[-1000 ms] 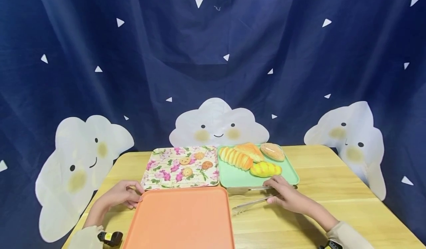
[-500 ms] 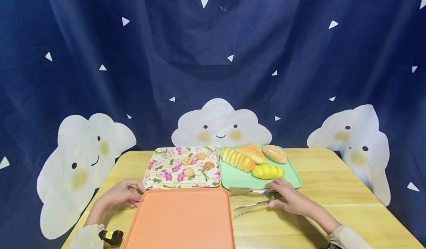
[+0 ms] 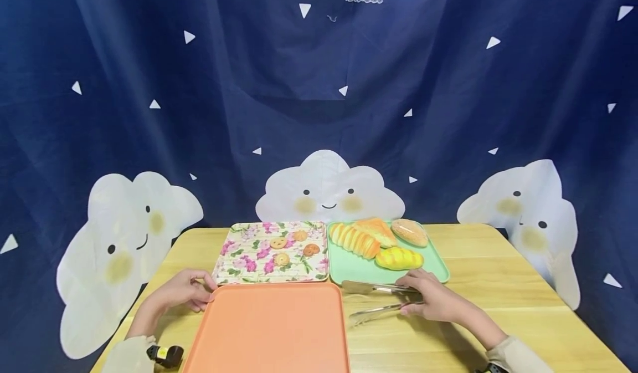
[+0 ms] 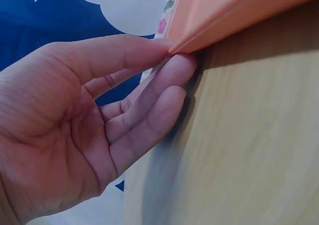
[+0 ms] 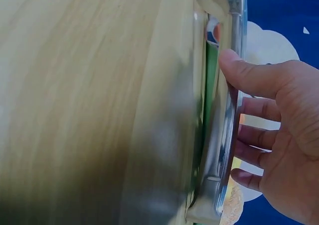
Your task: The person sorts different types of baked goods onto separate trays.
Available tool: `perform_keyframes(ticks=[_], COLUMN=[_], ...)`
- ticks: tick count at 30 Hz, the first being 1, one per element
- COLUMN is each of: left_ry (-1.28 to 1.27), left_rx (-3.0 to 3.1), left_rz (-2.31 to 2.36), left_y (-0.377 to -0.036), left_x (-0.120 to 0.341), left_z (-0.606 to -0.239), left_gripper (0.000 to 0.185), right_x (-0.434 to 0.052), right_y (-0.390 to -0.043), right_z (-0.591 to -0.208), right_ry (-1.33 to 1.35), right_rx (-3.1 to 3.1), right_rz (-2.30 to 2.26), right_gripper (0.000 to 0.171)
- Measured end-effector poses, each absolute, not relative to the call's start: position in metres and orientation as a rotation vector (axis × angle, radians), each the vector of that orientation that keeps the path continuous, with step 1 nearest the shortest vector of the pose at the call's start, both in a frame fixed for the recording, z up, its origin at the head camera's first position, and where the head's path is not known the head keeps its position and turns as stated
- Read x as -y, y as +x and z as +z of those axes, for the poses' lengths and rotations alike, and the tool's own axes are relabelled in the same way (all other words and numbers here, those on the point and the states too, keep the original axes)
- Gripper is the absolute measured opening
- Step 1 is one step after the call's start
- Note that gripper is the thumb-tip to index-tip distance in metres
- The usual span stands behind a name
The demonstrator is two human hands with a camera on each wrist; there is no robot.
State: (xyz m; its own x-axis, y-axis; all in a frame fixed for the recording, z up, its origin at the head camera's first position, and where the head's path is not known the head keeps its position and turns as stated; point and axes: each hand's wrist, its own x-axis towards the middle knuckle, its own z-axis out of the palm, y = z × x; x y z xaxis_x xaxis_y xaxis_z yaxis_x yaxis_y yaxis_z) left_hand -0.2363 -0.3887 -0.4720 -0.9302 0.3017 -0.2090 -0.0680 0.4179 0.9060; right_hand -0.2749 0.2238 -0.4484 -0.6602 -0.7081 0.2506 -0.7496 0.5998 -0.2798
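Observation:
My left hand (image 3: 191,292) pinches the near-left corner of an orange tray (image 3: 269,328) that lies flat on the table. In the left wrist view the left hand (image 4: 169,56) has its thumb on top of the orange tray (image 4: 239,6) and its fingers under the corner. My right hand (image 3: 428,295) grips the handle end of metal tongs (image 3: 369,288) lying between the orange tray and a green tray (image 3: 359,267). In the right wrist view the right hand (image 5: 233,118) has its thumb on one arm of the tongs (image 5: 222,150) and its fingers curled behind.
The green tray holds several bread pieces, among them a yellow bun (image 3: 399,258) nearest my right hand. A floral tray (image 3: 239,259) with several cookies (image 3: 277,243) sits behind the orange tray. The wooden table (image 3: 498,284) ends at a blue cloud backdrop.
Both hands stay where they were, the left at the tray corner and the right on the tongs. Only the view shifts slightly.

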Motion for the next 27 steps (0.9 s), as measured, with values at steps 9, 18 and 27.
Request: perform_keyframes(ticks=[9, 18, 27], left_ry=[0.222, 0.229, 0.244], left_rx=[-2.351, -2.37, -2.566], left_rz=[1.516, 1.498, 1.435], left_y=[-0.236, -0.242, -0.243], left_x=[0.389, 0.386, 0.387], left_z=[-0.47, -0.47, -0.448], left_gripper=[0.025, 0.024, 0.016], right_x=[-0.217, -0.209, -0.196], right_y=[-0.277, -0.287, -0.294], right_z=[-0.448, -0.433, -0.416], right_ry=[1.245, 1.228, 1.15], right_rx=[2.666, 2.638, 2.548], right_rz=[0.629, 0.638, 0.67], right_gripper=[0.058, 0.054, 0.048])
